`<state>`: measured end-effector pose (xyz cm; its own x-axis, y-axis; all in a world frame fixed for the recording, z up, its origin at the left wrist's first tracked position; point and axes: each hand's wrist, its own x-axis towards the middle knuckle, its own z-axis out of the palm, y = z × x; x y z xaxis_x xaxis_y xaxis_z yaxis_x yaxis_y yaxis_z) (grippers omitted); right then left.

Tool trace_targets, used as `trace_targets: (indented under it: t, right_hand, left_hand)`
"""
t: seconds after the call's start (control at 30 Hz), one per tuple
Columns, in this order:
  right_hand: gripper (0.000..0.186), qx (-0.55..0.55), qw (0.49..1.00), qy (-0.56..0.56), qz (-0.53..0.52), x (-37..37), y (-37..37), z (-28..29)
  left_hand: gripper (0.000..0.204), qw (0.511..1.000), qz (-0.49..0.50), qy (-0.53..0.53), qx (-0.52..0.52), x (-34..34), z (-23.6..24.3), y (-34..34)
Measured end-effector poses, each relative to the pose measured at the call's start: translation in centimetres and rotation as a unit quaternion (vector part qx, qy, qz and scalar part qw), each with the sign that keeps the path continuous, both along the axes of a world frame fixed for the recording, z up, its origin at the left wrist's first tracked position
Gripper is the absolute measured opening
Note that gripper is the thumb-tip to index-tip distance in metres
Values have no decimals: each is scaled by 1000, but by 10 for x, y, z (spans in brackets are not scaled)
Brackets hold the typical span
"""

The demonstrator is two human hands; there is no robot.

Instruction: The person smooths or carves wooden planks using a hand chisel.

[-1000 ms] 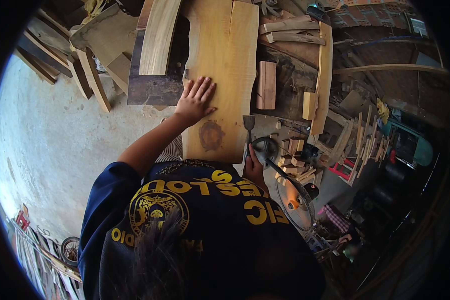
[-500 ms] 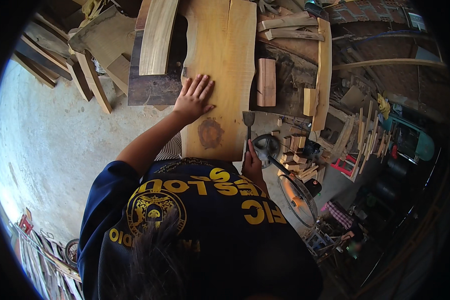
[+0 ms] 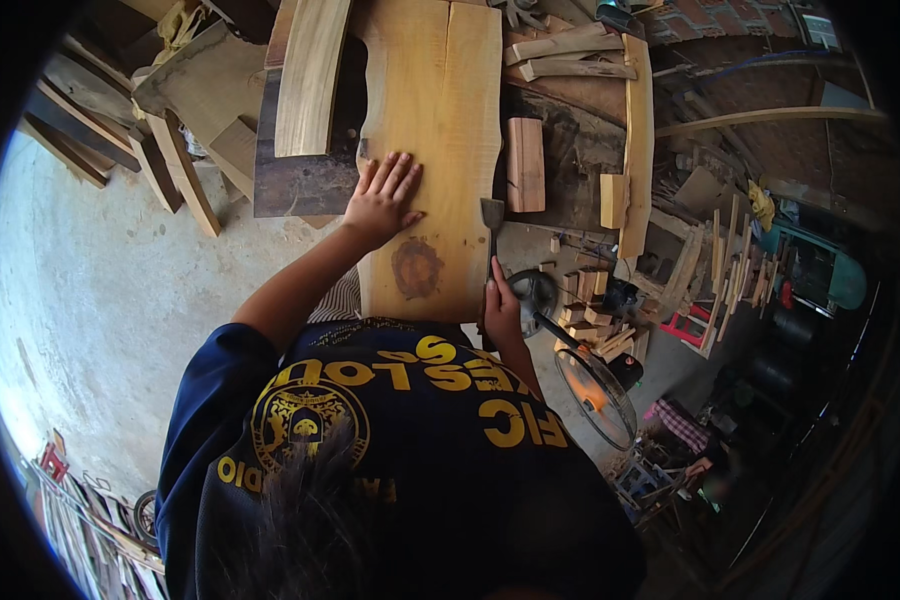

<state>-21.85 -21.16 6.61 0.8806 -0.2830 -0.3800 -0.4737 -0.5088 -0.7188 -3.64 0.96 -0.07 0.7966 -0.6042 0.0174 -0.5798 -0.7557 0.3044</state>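
— Where are the hands?
— The left hand [image 3: 382, 200] lies flat, grip released, fingers spread on the wide plank [image 3: 440, 120]. The right hand [image 3: 501, 308] is clenched around a chisel [image 3: 492, 222] at the plank's right edge.
— How many boards?
— One wide plank with a dark knot [image 3: 417, 267], one curved board [image 3: 310, 75] on a dark slab [image 3: 305, 180], and one small block [image 3: 526, 165] to the right.
— Any containers or labels?
— Only a heap of wood offcuts [image 3: 590, 310] near a fan [image 3: 595, 385] on the floor.
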Motion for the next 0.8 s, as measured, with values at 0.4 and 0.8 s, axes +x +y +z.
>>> trace_targets:
  t: [0.4,0.8]
  right_hand:
    - [44,163,964,19,-208,10,21,27]
    - [23,180,948,59,-256,-33,15,27]
  left_hand:
    - [69,1000,-1,0,-8,0,14,-9]
    - [9,936,-328,131,21,36,35,-127]
